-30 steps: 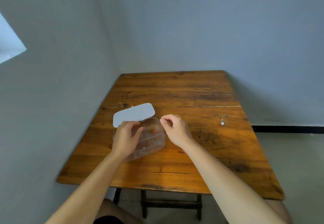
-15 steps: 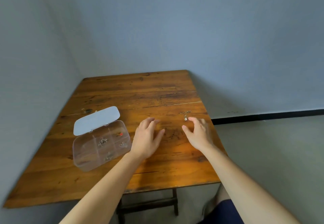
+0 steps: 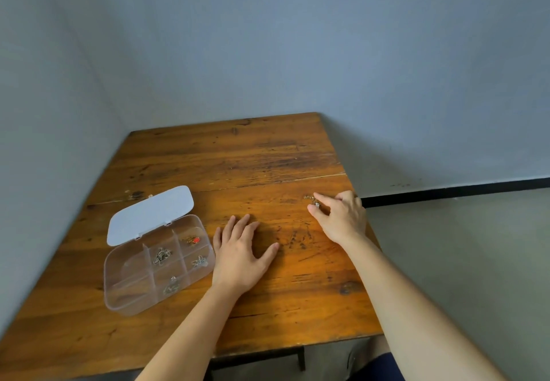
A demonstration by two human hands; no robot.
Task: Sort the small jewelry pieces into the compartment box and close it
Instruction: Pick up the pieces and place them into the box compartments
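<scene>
The right hand [image 3: 342, 219] has advanced since half a second ago, so its thumb and forefinger now bracket the small silvery chain charm [image 3: 314, 201] near the wooden table's [image 3: 268, 154] right edge, not yet gripping it. The left hand [image 3: 241, 252] rests flat with fingers spread, farther from the charm. Well to the left, the clear plastic compartment box [image 3: 131, 300], its white lid [image 3: 148, 214] open, holds four pieces in separate cells.

Both hands away from the compartment box [image 3: 154, 264], left hand [image 3: 241, 252] now flat mid-table, right hand [image 3: 339, 216] reaching the jewelry piece [image 3: 313, 200] near the table's right edge
</scene>
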